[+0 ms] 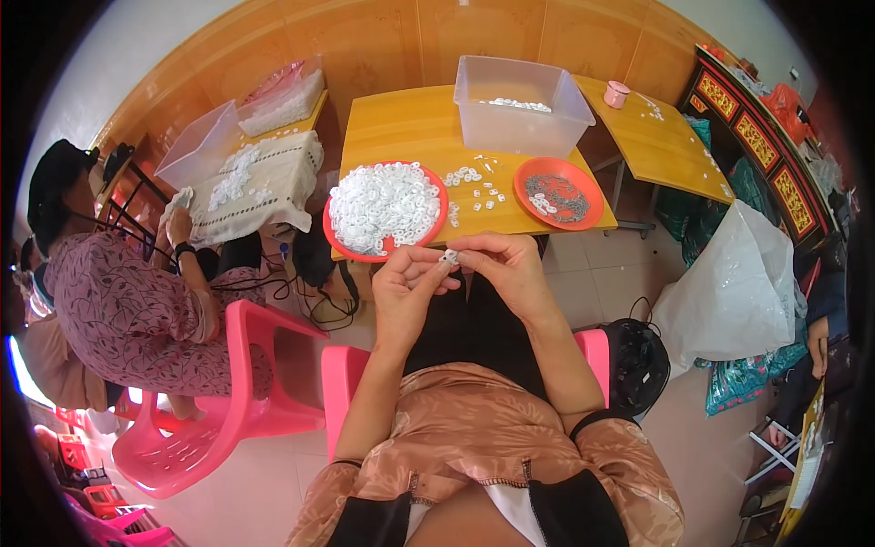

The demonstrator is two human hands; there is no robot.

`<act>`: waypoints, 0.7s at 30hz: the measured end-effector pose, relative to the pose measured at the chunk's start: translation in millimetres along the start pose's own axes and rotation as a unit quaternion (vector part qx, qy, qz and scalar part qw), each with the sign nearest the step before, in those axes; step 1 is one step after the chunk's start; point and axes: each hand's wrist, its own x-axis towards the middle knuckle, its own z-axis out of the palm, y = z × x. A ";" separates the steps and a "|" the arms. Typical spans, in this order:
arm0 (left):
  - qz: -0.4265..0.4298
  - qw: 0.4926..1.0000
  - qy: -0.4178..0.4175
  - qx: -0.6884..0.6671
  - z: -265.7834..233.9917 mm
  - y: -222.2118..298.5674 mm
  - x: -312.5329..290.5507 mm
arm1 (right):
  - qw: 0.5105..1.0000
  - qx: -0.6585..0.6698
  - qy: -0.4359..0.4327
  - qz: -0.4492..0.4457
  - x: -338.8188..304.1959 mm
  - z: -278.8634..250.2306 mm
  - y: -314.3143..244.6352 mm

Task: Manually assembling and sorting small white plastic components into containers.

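Observation:
Above my lap, my left hand [406,284] and my right hand [503,264] meet, thumbs and fingertips pinched together on a small white plastic piece [449,257]. The fingers partly cover it, so its exact kind cannot be made out. Just beyond my left hand, a red plate [444,202] is heaped with similar white plastic pieces [385,205]. Farther right lies an orange-red dish [594,189] holding many small grey metal parts [572,202] and a few white pieces. Between the two, several loose white pieces [463,176] rest on the yellow table [387,128].
A translucent plastic bin [519,132] with white pieces stands at the table's back. To the left, a seated person [137,283] works at a cloth-covered table [283,178] beside a pink chair [239,365]. At right are another table [661,137], a pink cup [616,94] and a white sack [729,292].

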 end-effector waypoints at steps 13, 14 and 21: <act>0.114 0.989 -0.091 0.022 -6.9 -6.8 7.1 | 0.988 0.136 -0.011 0.066 -2.8 -7.1 -9.3; 0.116 0.985 -0.124 0.023 -8.8 -6.7 7.5 | 0.987 0.146 -0.013 0.068 -3.4 -6.6 -9.9; 0.160 0.974 -0.157 0.023 -11.4 -12.7 8.6 | 0.982 0.175 -0.026 0.058 -6.2 -3.7 -15.8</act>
